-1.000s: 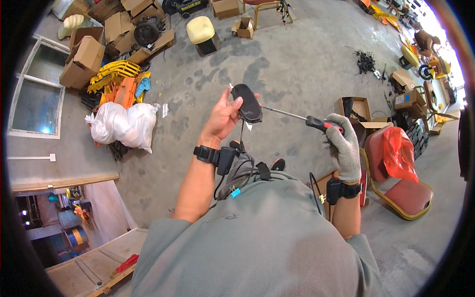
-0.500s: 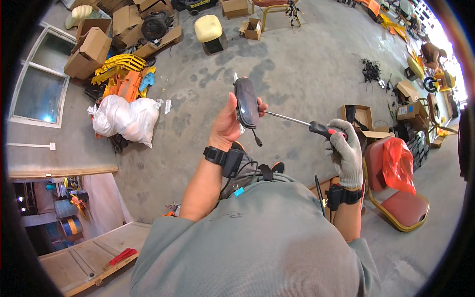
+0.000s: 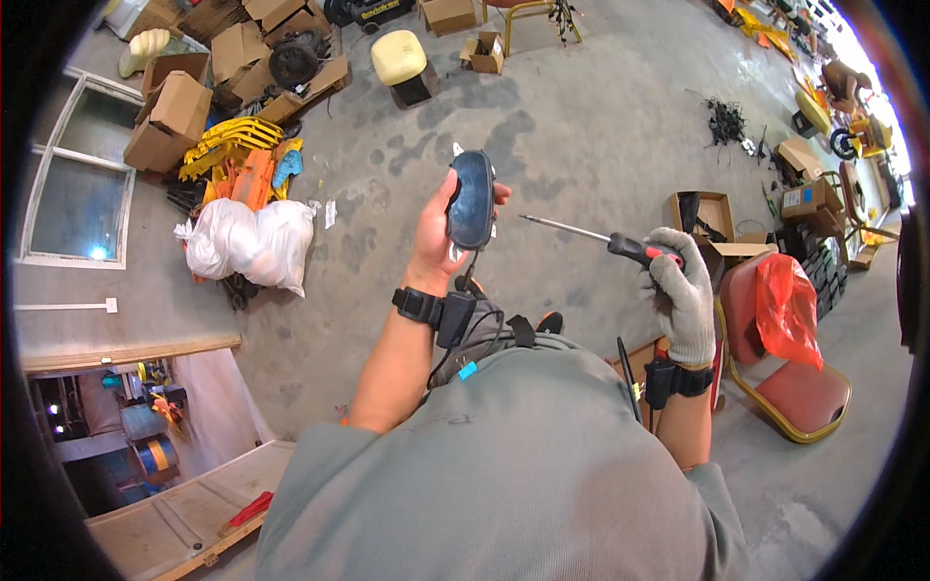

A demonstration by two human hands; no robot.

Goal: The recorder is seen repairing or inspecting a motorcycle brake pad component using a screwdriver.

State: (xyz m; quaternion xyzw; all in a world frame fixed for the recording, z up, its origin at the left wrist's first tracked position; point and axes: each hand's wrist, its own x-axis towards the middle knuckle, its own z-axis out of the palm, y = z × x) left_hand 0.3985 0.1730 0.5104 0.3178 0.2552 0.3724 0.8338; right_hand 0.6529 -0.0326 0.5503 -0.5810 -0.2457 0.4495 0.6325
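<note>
My bare left hand [image 3: 436, 225] is closed round a dark oval unit [image 3: 472, 198], which looks like a display or instrument panel with a glossy face. White tabs stick out at its ends, and a short black cable hangs from its lower end. In my gloved right hand [image 3: 675, 281] is a screwdriver [image 3: 635, 250] with a black and red handle. Its shaft points left, and the tip is a little apart from the unit's right side. The unit's back is hidden from view.
A red-seated chair [image 3: 799, 397] with a red plastic bag [image 3: 787, 310] stands close at my right. White sacks [image 3: 252, 242] and yellow and orange parts lie at the left. Farther off are a cream-topped stool [image 3: 399, 58] and cardboard boxes [image 3: 174, 107].
The unit has turned in my left hand, so its glossy face shows more fully. It has shifted slightly left, and a gap has opened between it and the screwdriver tip.
</note>
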